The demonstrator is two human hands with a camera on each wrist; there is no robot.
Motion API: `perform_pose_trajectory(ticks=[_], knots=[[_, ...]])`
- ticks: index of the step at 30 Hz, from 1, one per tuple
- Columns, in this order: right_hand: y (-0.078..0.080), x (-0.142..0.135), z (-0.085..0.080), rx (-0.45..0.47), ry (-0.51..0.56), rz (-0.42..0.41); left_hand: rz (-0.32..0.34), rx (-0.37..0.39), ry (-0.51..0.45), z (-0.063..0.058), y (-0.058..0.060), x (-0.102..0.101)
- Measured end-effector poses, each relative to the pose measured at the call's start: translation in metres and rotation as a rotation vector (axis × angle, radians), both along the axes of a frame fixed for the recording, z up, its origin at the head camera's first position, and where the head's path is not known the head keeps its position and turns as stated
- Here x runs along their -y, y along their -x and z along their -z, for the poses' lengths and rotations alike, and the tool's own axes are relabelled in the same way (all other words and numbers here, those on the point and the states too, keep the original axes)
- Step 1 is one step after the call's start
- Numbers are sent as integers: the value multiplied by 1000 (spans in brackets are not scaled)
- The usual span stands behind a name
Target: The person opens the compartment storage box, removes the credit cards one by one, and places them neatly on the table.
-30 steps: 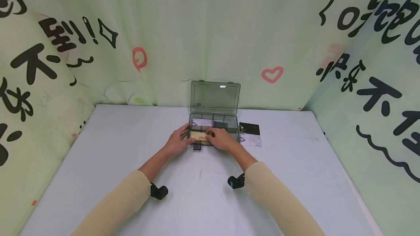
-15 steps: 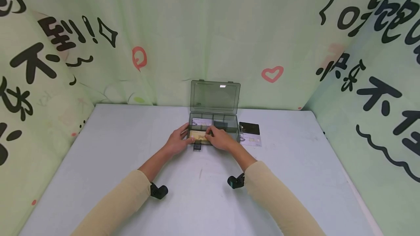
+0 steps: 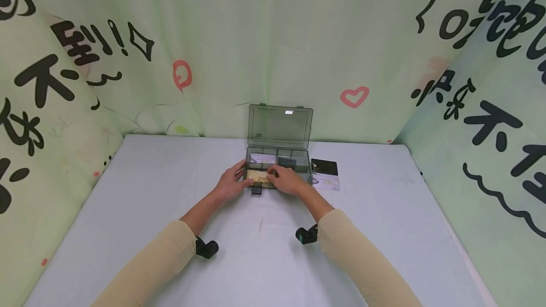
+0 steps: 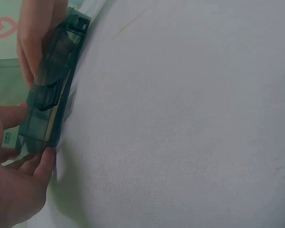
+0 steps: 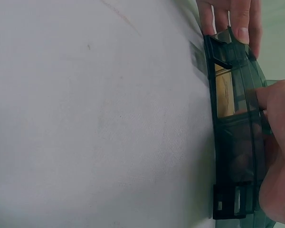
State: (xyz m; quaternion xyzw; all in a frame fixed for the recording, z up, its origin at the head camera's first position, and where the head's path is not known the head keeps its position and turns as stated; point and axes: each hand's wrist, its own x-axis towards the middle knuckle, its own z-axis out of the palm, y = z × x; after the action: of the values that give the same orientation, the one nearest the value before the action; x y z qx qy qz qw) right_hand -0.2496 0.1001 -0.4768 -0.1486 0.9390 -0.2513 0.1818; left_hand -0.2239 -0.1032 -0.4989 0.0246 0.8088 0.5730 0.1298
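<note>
A translucent dark green compartment box (image 3: 303, 156) lies on the table with its lid (image 3: 279, 127) raised at the back. My left hand (image 3: 230, 185) grips its front left corner, thumb over the rim and fingers around the side. In the front left compartment lies a gold card (image 3: 257, 176). The thumb and index finger of my right hand (image 3: 287, 181) pinch in at the card's right end, and the other fingers are partly hidden. The right wrist view shows the gold card (image 5: 224, 95) through the box's front wall.
A purple card (image 3: 262, 158) and a dark card (image 3: 286, 162) lie in the back compartments. Right of the box, a black card (image 3: 325, 167) and another purple card (image 3: 325, 182) rest on the table. A latch (image 3: 257, 191) juts out in front. Printed curtains surround the table.
The gold card's near edge sits slightly lower in its compartment than a second ago, and the right fingertips have shifted a little. My left hand keeps its place at the corner.
</note>
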Motion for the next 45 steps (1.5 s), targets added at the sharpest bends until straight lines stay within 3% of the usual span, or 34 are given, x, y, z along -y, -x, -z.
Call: perform_pose_trajectory(ticks=[13,19,28,35,45], knots=[[3,-1,2,39,27,2,2,4,-10,1,0,1],[1,-3,4,1,35,22,2,-4,-6,0,-1,0],[-5,-3,2,-58,182,100,-7,14,20,-2,-2,0],[-5,-5,5,-129,179,78,-10,17,18,-3,-2,-1],[-7,-9,6,-182,333,147,-13,23,26,-5,-3,-1]])
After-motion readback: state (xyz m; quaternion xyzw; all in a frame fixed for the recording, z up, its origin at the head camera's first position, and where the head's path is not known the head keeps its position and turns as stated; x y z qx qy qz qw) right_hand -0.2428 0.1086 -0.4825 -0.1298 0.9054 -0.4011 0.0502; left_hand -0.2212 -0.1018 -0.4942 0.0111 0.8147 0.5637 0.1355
